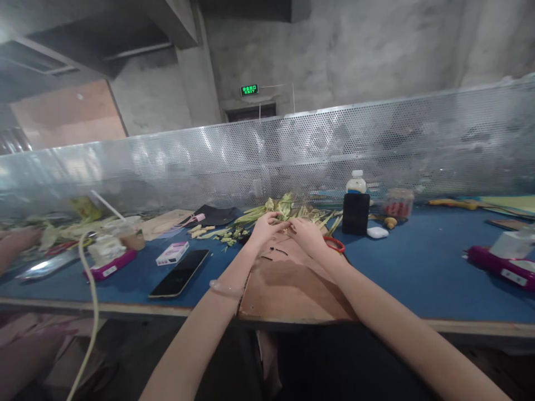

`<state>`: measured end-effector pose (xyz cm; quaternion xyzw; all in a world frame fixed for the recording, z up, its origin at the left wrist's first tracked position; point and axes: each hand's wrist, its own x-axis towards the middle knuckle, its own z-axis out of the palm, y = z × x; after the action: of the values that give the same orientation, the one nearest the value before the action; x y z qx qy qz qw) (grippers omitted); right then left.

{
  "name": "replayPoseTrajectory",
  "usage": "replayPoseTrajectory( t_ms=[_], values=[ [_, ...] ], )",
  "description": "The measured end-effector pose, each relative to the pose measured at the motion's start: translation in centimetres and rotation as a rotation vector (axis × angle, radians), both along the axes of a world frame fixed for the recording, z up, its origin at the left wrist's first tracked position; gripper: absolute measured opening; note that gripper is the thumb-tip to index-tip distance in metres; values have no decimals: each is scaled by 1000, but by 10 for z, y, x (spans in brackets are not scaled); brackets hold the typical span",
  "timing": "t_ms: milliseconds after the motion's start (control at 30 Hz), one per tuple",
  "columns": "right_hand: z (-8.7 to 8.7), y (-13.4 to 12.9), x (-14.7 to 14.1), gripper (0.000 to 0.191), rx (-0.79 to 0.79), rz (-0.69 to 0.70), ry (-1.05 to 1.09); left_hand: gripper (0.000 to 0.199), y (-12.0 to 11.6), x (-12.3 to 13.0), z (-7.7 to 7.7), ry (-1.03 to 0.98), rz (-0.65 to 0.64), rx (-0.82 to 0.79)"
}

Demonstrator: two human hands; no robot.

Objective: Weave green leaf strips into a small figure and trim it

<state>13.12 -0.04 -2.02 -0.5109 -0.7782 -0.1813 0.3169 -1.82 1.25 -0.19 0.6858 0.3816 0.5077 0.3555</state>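
Note:
My left hand [264,229] and my right hand [308,235] meet above the far part of a brown board [288,298]. Their fingers are pinched together at the tips; whatever lies between them is too small to make out. Just beyond the fingers is a heap of pale green leafy pieces [286,205], partly hidden by the hands. Short dark strips [281,252] lie on the board below my hands. A red looped handle [335,244], perhaps of scissors, shows beside my right wrist.
Left on the blue table [401,273] lie a phone [180,274], a small white-and-pink box [173,253] and a drink cup [132,236]. To the right stand a black case [355,214], a bottle [356,182] and a jar [398,203]. Another person's hand [19,245] is far left.

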Motion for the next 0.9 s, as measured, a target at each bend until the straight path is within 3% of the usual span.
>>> replayPoseTrajectory(
  t_ms=[333, 467, 700, 900],
  values=[
    [2, -3, 3, 18, -19, 13, 22, 53, 9, 0, -7, 56, 34, 199],
    [2, -4, 5, 18, 12, -20, 29, 52, 7, -1, -6, 116, 44, 310],
    [2, -5, 5, 19, 12, -64, 25, 51, -2, 0, 0, 160, 59, 363],
    [0, -1, 4, 18, -51, 62, 110, 50, -7, 0, 1, 170, 78, 378]
  ],
)
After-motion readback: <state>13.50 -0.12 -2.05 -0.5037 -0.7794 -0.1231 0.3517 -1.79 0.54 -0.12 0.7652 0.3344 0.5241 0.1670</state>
